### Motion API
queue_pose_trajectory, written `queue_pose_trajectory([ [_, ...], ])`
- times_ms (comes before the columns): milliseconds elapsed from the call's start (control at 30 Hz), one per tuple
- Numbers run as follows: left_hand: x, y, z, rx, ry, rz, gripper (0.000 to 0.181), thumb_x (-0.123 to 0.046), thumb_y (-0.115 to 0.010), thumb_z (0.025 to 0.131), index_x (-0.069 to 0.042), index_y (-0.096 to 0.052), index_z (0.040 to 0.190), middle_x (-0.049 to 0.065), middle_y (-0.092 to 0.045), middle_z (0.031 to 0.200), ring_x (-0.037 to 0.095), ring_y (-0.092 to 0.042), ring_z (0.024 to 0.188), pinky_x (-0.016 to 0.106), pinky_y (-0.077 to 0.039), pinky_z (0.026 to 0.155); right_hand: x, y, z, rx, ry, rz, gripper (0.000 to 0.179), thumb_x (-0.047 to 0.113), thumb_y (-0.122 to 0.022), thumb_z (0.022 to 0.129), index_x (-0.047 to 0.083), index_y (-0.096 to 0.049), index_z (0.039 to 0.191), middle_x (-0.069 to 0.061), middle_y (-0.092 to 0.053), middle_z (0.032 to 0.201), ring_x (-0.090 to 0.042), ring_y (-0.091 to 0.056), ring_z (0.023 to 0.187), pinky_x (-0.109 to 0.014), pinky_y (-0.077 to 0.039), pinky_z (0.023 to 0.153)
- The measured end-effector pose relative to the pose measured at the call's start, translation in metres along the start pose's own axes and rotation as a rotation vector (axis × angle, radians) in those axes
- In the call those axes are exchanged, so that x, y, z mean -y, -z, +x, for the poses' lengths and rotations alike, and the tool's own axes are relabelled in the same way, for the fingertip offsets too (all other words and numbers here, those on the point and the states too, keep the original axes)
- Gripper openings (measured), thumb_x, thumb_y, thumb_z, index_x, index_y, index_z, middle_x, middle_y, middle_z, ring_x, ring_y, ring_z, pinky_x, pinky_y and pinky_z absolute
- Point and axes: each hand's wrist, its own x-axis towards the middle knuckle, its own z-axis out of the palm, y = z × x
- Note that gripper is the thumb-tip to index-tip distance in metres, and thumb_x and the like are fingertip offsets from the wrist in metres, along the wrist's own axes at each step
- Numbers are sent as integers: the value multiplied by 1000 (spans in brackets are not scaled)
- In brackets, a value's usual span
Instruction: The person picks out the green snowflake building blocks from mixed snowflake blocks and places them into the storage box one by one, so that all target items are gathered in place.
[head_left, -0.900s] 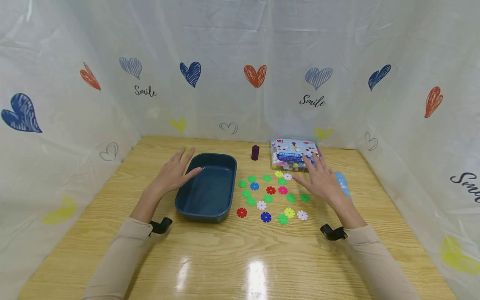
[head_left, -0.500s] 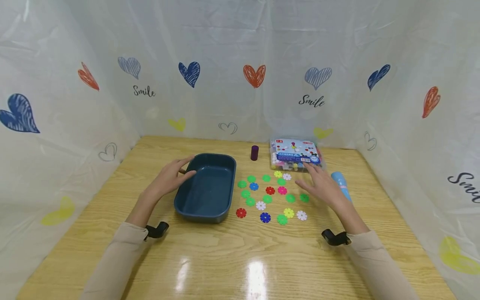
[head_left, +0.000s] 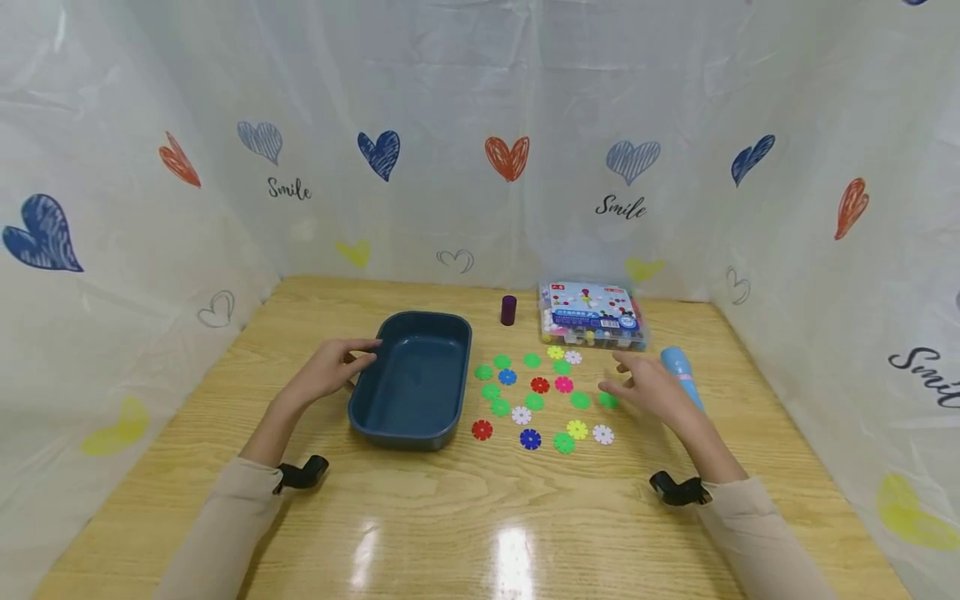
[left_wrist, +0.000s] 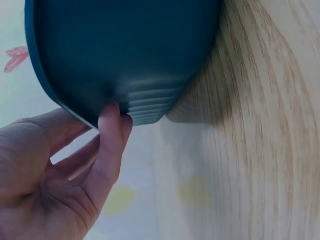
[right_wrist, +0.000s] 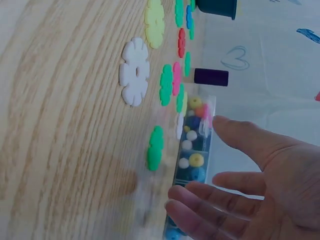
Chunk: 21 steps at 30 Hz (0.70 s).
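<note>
In the head view my left hand (head_left: 330, 369) is at the left rim of a dark blue-green bin (head_left: 408, 437), its fingers loosely bent. From the left wrist, two fingertips (left_wrist: 110, 112) overlap the bin's wall, while the upper part of the hand passes behind the rim. My right hand (head_left: 651, 385) hovers to the right of several flower-shaped plastic discs in green, red, yellow, white, blue and pink, thumb and fingers apart with nothing between them. A green disc (head_left: 608, 400) lies partly under its thumb side. A white disc (right_wrist: 135, 72) shows large in the right wrist view.
A clear case (head_left: 592, 315) of coloured balls with a printed label stands at the back right. Left of it is a dark purple cylinder (head_left: 508, 310). A light blue bottle-like object (head_left: 681, 373) lies beyond my right hand. A heart-printed curtain (head_left: 465, 100) surrounds the wooden table (head_left: 442, 517).
Both hands have drawn back slightly toward me and lowered, and their spread fingers have bent inward. The left fingers have moved from over the bin to its rim. Discs and bin stay in place.
</note>
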Motion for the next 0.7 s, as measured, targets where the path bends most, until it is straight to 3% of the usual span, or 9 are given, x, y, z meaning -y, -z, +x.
queue_pose_trajectory([
  [167,5,0,-2,-9,30,-61,41,-15,-58,99,0,-55,137,29,-63,122,13,-65,64,41,-57,56,-6,-7,-4,40,6,-7,62,29,-66,94,-14,-49,134,-34,-61,121,-42,-68,99,-49,-56,84],
  [400,7,-2,-4,-1,91,-158,43,-19,-60,98,-4,-55,138,29,-63,122,19,-65,59,42,-58,58,-12,-13,-9,68,-15,7,55,22,-71,90,-12,-56,129,-28,-66,116,-37,-67,100,-47,-56,86],
  [700,6,-2,-5,-7,114,-184,43,-19,-60,98,-5,-55,139,29,-62,126,27,-64,57,44,-58,59,-13,-11,-7,38,58,24,44,16,-78,83,-8,-67,118,-19,-72,99,-20,-66,82,-36,-56,74],
])
